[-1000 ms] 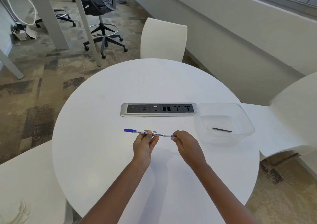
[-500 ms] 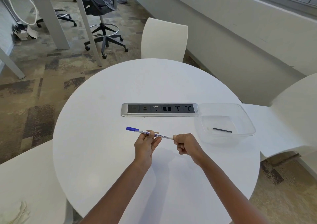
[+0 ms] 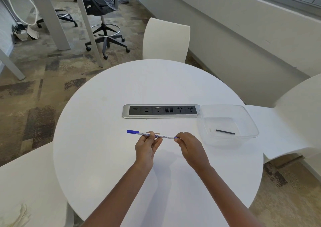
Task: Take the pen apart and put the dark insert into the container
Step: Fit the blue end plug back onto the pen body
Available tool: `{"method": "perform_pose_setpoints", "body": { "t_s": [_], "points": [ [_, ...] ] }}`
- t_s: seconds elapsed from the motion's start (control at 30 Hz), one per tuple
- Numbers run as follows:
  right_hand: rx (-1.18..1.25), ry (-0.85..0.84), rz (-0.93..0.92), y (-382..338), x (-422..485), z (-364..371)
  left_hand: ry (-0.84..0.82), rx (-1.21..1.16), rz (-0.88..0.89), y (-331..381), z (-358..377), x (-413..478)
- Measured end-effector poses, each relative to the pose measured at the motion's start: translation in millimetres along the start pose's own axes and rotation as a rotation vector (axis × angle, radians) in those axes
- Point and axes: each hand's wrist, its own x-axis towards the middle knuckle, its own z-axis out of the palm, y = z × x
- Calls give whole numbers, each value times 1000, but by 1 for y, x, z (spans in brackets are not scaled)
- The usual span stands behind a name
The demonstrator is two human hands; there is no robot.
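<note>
Holding the pen above the round table, the left hand pinched its middle and the right hand pinched its right end. A dark insert lay in the clear container nearby.

I see a white pen with blue cap and blue-printed barrel, a dark insert in a clear container, a white round table, a silver-and-black socket strip, white chairs, and mottled brown-grey carpet.
</note>
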Motion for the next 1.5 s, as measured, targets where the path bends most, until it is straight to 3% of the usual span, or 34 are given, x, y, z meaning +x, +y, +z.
{"method": "perform_pose_setpoints", "body": {
  "t_s": [0.13,0.57,0.8,0.97,1.1,1.27,1.5],
  "points": [
    [128,-16,75,-1,3,-1,11,14,3,-1,1,-1],
    [846,-265,675,-3,13,-6,-38,76,59,-3,-1,-1],
    [418,-40,335,-9,2,0,24,26,43,2,4,-1],
    [94,15,91,-7,-1,0,29,20,30,4,5,-1],
    [-12,30,-23,-6,1,-3,30,21,25,3,5,-3],
    [110,-8,50,-6,4,-6,20,24,34,1,6,-4],
    [460,-127,384,-6,9,-8,-42,92,90,-2,4,-3]
  ]
}}
